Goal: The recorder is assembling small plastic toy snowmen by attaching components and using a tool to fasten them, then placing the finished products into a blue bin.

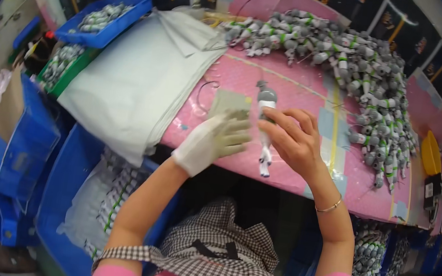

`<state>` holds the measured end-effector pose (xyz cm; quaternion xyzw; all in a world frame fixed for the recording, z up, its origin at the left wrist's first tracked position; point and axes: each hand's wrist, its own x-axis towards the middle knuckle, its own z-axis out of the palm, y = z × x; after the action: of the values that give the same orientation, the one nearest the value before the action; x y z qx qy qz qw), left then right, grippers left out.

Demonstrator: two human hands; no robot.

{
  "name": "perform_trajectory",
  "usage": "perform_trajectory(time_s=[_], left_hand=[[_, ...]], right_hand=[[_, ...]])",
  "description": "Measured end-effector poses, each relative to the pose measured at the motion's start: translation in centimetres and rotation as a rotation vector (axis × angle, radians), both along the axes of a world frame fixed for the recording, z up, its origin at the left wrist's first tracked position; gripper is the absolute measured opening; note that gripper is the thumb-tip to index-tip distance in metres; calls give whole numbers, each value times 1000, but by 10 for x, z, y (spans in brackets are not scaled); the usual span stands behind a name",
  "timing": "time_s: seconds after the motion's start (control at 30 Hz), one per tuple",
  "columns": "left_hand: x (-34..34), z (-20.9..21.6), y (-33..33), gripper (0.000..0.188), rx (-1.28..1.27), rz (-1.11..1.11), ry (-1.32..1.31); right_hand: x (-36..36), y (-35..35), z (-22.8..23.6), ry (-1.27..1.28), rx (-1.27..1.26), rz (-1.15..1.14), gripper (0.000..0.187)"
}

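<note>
Between the thumb and fingers of my bare right hand [294, 139] is a small toy figure [267, 95]. It has a grey rounded head and a white body, with its legs hanging toward me. My left hand [210, 139], in a white glove, is just left of the figure with its fingers spread and slightly blurred; I see nothing in it. Under and beyond those gloved fingers, a flat grey-green pad [227, 100] lies on the pink-covered table [297, 176]. A thin dark loop [205, 88] rests to the left of that pad.
A big heap of similar figures [348, 60] spreads along the table's back and right. White sheets [140, 71] cover its left side. Blue bin [65, 196], blue tray [86, 36] and green crate [82, 67] are at left; a yellow basin [430, 153] is at far right.
</note>
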<state>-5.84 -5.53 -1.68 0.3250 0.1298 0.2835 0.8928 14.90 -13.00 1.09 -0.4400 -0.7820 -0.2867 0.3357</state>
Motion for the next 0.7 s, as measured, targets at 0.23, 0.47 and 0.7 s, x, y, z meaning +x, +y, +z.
perform_trajectory(time_s=[0.23,0.47,0.7], left_hand=[[20,7,-1,29,-334,401,-107],[7,3,-8,37,-255,305,-327],[-3,6,-13,45,-47,254,-168]], right_hand=[[-13,-21,-54,1105,-613,172,25],[-79,-29,-77,2051,-1073,1340,51],[-71,-30,-78,1561,-814,832,39]])
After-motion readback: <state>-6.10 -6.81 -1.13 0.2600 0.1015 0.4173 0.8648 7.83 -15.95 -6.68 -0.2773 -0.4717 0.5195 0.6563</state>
